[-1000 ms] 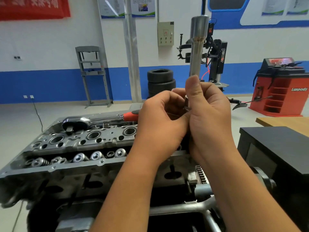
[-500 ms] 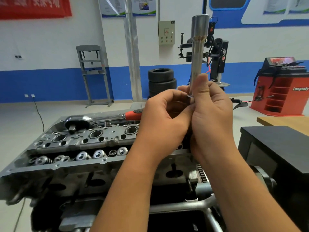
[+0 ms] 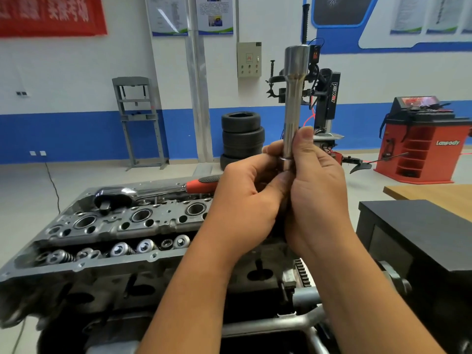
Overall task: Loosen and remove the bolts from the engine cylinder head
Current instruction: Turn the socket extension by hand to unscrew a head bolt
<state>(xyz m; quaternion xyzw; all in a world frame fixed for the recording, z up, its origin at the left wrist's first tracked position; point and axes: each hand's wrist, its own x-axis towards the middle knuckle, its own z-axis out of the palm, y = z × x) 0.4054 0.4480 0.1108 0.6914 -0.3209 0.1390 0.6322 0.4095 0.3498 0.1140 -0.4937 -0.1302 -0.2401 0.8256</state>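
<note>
Looks mid-job: both hands, left hand [image 3: 245,200] and right hand [image 3: 316,190], have their fingers curled round the long socket [image 3: 293,106] held upright above the cylinder head's [image 3: 127,226] right end, ratchet [image 3: 153,191] parked along its far edge, bolts left can't be counted.

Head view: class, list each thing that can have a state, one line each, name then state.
Long socket: upright, lifted above the engine, held at its lower end.
Left hand: fingers curled at the socket's base.
Right hand: grips the socket.
Ratchet wrench: lying on the cylinder head, unheld.
Valve springs: exposed.
</note>
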